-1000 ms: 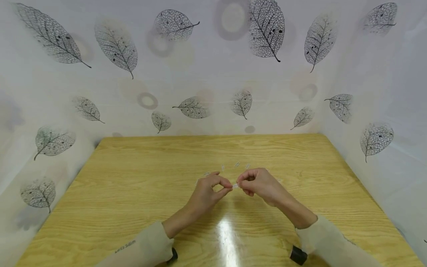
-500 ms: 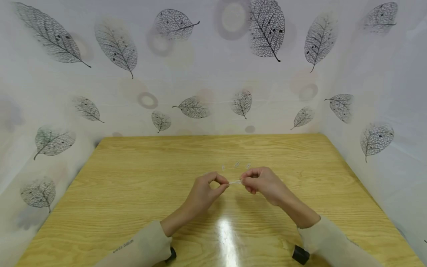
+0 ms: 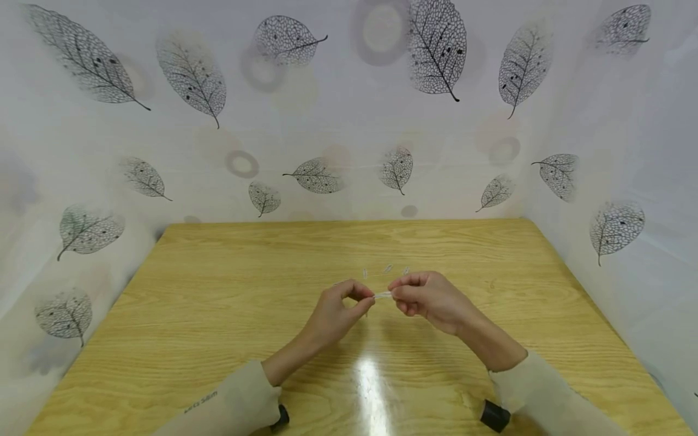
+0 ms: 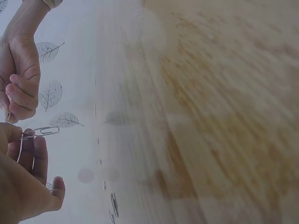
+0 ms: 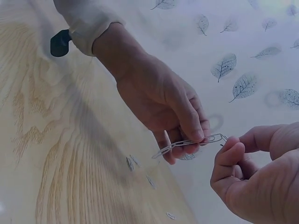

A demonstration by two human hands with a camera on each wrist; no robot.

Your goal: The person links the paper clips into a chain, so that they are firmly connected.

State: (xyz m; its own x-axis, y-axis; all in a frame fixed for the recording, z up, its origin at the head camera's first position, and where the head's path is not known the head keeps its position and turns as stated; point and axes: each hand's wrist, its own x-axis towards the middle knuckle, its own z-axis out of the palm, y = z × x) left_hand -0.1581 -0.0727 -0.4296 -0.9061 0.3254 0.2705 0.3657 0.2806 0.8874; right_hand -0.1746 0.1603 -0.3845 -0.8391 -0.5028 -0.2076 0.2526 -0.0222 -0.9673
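Paperclip chain (image 5: 183,143) — pinched by left fingers (image 5: 190,121) and facing right fingers (image 5: 231,156).

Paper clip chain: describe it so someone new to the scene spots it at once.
Start with the wooden table; over its middle the left hand and right hand nearly meet. The paper clip chain is the thin, pale wire strand pinched between them. Unlike the loose clips lying on the table, it is linked and held in the air.
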